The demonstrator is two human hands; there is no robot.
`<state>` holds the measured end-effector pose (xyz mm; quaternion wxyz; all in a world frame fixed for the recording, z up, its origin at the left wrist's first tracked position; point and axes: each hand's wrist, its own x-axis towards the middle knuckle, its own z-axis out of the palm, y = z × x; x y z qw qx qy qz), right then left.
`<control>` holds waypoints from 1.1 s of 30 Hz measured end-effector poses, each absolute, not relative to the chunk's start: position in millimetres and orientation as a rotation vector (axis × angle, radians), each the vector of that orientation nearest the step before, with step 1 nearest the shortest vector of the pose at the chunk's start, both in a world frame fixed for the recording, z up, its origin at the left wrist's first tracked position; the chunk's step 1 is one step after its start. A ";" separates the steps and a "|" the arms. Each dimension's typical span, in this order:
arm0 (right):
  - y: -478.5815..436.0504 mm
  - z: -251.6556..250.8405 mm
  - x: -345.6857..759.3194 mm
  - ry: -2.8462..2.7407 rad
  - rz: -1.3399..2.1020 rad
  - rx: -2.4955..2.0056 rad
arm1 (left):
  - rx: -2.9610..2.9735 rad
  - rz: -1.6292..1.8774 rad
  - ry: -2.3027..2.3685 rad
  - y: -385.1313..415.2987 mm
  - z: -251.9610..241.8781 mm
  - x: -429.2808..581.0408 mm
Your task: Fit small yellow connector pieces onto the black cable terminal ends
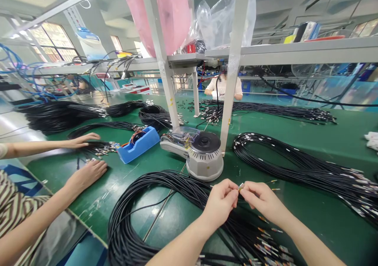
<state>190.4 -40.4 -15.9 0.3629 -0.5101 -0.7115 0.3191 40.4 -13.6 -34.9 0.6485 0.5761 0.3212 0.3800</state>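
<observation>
Both hands — left (220, 203), right (261, 199) — pinch one small connector (241, 186) above black cables (165, 203).

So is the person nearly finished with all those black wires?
Probably not. Both hands, left hand and right hand, pinch one small wire end between the fingertips. A big black wire bundle lies under them, and another coil waits to the right. Which wires are finished cannot be told. The grey tape dispenser stands just behind.
</observation>
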 end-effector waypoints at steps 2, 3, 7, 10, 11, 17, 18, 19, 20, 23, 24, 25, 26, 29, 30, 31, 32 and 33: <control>-41.8 -16.4 190.7 -1.822 0.869 -1.293 | 1.299 0.889 0.742 -13.5 -35.0 41.0; -42.4 -16.4 190.7 -1.823 0.880 -1.279 | 1.294 0.896 0.745 -13.5 -35.0 41.2; -43.2 -16.3 190.7 -1.850 0.892 -1.230 | 1.313 0.896 0.746 -14.1 -35.7 41.0; -43.0 -16.1 191.3 -1.865 0.901 -1.242 | 1.355 0.899 0.754 -14.6 -36.2 40.4; -42.9 -16.0 191.4 -1.871 0.898 -1.250 | 1.369 0.904 0.757 -14.8 -35.9 40.2; -42.1 -13.8 190.6 -1.901 0.819 -1.311 | 1.484 0.931 0.784 -18.6 -30.6 39.3; -41.9 -13.6 190.5 -1.899 0.811 -1.319 | 1.507 0.931 0.793 -19.4 -30.4 39.0; -41.7 -13.5 190.6 -1.898 0.807 -1.322 | 1.526 0.932 0.800 -20.1 -30.6 38.8; -41.6 -13.6 190.9 -1.898 0.807 -1.322 | 1.541 0.932 0.805 -20.6 -31.1 38.5; -41.5 -14.4 192.5 -1.904 0.811 -1.316 | 1.566 0.933 0.807 -20.6 -33.2 37.8; -41.7 -14.6 193.0 -1.906 0.814 -1.316 | 1.571 0.928 0.804 -20.3 -33.6 37.7; -41.9 -14.7 193.3 -1.908 0.818 -1.314 | 1.570 0.922 0.797 -19.9 -33.7 37.7; -42.2 -14.6 193.4 -1.907 0.822 -1.314 | 1.565 0.915 0.784 -19.7 -33.5 37.7; -43.0 -13.1 191.1 -1.899 0.844 -1.306 | 1.540 0.917 0.748 -19.9 -33.2 38.4; -43.0 -12.5 189.8 -1.900 0.854 -1.301 | 1.536 0.934 0.749 -20.3 -33.5 38.6; -42.7 -12.1 188.3 -1.901 0.860 -1.297 | 1.534 0.954 0.756 -20.7 -34.0 38.8; -42.0 -12.0 187.1 -1.903 0.864 -1.294 | 1.532 0.976 0.769 -21.2 -34.6 38.9; -41.0 -12.6 186.4 -1.905 0.876 -1.289 | 1.530 0.999 0.781 -21.5 -35.2 38.7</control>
